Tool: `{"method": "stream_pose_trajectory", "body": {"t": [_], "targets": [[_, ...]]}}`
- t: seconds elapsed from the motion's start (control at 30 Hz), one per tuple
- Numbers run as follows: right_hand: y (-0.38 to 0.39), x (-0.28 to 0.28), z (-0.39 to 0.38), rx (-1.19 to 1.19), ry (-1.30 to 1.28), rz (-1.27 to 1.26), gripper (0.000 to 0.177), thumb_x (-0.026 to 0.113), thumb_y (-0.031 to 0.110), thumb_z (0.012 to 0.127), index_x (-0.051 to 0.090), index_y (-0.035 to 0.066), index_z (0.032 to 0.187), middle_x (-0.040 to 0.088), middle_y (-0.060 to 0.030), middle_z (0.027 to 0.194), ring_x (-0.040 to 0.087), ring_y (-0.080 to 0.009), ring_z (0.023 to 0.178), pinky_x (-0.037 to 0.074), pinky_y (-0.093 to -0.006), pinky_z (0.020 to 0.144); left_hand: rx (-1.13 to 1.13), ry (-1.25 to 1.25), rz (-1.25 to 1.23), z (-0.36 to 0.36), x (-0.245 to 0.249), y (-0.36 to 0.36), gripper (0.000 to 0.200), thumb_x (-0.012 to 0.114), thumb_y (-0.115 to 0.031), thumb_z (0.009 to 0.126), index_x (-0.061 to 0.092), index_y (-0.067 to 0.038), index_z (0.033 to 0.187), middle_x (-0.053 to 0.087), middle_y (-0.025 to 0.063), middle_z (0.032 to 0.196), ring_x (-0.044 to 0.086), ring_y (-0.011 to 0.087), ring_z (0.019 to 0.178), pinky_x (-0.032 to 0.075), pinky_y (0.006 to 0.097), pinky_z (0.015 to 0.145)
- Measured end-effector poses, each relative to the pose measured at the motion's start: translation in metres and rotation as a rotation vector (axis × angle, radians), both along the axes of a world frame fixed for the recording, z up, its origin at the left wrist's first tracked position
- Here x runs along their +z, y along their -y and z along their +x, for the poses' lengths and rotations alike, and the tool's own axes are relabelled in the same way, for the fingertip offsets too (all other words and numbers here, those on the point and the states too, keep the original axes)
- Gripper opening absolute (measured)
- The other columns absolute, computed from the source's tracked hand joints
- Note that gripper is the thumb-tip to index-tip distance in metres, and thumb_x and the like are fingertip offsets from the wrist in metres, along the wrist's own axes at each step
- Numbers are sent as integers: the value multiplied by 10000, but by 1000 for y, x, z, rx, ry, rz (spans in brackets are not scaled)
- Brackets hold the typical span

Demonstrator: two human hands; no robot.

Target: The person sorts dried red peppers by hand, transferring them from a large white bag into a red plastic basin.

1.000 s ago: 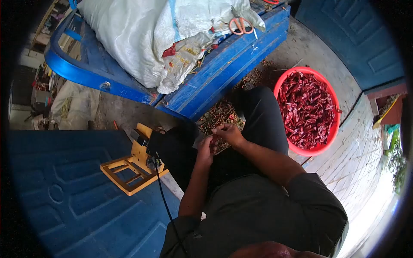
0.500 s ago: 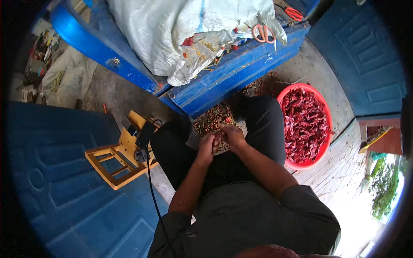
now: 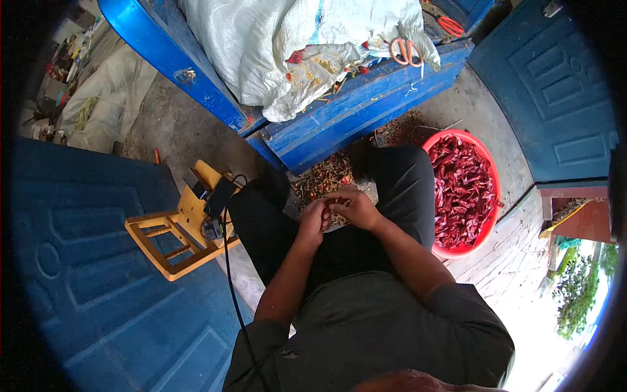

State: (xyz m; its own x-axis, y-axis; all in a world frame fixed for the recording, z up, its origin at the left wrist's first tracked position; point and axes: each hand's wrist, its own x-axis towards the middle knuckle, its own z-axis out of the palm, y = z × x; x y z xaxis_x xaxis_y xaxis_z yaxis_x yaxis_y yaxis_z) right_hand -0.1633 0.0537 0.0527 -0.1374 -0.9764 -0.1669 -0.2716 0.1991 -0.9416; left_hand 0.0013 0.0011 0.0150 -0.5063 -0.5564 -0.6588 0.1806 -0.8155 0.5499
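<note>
My left hand (image 3: 314, 217) is closed in front of my lap, between my knees. Beside it, my right hand (image 3: 356, 208) reaches across with its fingertips pressed together against the left fingers. Whatever the two hands hold is too small or hidden to make out. Just beyond and below them lies a heap of dried chili stems and bits (image 3: 324, 177), reddish brown with some red pieces. To the right of my knee stands a round red tub (image 3: 498, 175) full of dark red dried chilies (image 3: 460, 189).
A blue cart or bench (image 3: 366, 111) stands ahead, bearing a white woven sack (image 3: 248, 55), pink-handled scissors (image 3: 406, 52) and red-handled scissors (image 3: 450, 26). At left are a yellow wooden folding stool (image 3: 189, 209) with devices, a black cable (image 3: 234, 287) and a blue door (image 3: 98, 255).
My right hand has turned and shifted slightly left, its fingers now reaching over to the left hand. The left hand stays nearly in place. The view has shifted a little.
</note>
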Motion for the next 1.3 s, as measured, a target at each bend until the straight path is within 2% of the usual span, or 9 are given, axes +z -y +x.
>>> {"method": "stream_pose_trajectory", "body": {"t": [0.27, 0.53, 0.6, 0.7, 0.83, 0.97, 1.13, 1.23, 1.3], "targets": [[-8, 23, -18, 164, -305, -202, 213, 765, 101, 799, 735, 101, 1010, 669, -115, 934, 639, -301, 936, 523, -405, 773, -101, 27, -9, 1, 12, 1, 195, 499, -181, 990, 600, -34, 1070, 470, -24, 689, 397, 86, 516, 313, 247, 452], [-71, 106, -148, -621, -691, -182, 122, 728, 41, 791, 754, 85, 902, 670, -87, 880, 645, -255, 831, 521, -344, 748, -124, -58, -3, 0, 5, 2, 174, 545, -135, 960, 618, -18, 1068, 473, -25, 676, 410, 85, 520, 336, 261, 466], [-98, 107, -190, -642, -997, -65, 133, 735, 107, 795, 751, 84, 925, 692, -92, 995, 668, -259, 913, 546, -371, 796, -121, -41, -9, -4, 9, 3, 162, 547, -134, 941, 620, -26, 1036, 461, -30, 662, 397, 76, 507, 318, 246, 450], [-91, 102, -209, -612, -1023, 137, 230, 741, 144, 800, 733, 71, 1018, 696, -114, 1038, 671, -292, 963, 536, -389, 851, -99, -27, -13, -8, 23, 4, 150, 547, -129, 920, 622, -34, 1007, 445, -37, 643, 384, 64, 493, 296, 229, 431], [23, 101, -169, -441, -529, -164, 329, 744, 196, 845, 687, 25, 1120, 702, -152, 988, 689, -276, 903, 534, -357, 819, -105, -63, -3, 1, 16, 8, 176, 541, -130, 962, 636, -26, 1068, 458, -34, 677, 391, 75, 522, 321, 263, 450], [160, 140, -98, -231, -487, -199, 401, 731, 207, 859, 638, 49, 1215, 705, -180, 921, 705, -269, 842, 538, -375, 746, -77, -87, 4, 13, 9, 9, 179, 543, -129, 959, 629, -22, 1074, 450, -37, 675, 381, 73, 519, 310, 256, 449], [279, 138, -63, -171, -621, -340, 464, 703, 283, 830, 617, 63, 1229, 703, -199, 933, 693, -358, 840, 536, -438, 770, 23, -96, -8, 28, 9, 4, 192, 532, -112, 936, 604, -18, 1086, 429, -45, 655, 369, 65, 509, 287, 246, 445], [307, 137, -57, -229, -847, -84, 404, 703, 316, 805, 661, 46, 1103, 704, -208, 919, 680, -403, 867, 532, -454, 814, 39, -100, 11, 31, 9, 6, 181, 527, -105, 931, 600, -25, 1075, 431, -44, 650, 375, 65, 507, 294, 243, 444], [308, 146, -58, -48, -842, 133, 389, 669, 363, 838, 706, 84, 1107, 685, -187, 1098, 660, -370, 1010, 512, -442, 891, 27, -96, 18, 30, 9, 8, 159, 522, -104, 931, 600, -37, 1052, 447, -40, 657, 392, 67, 512, 306, 238, 445]]}}
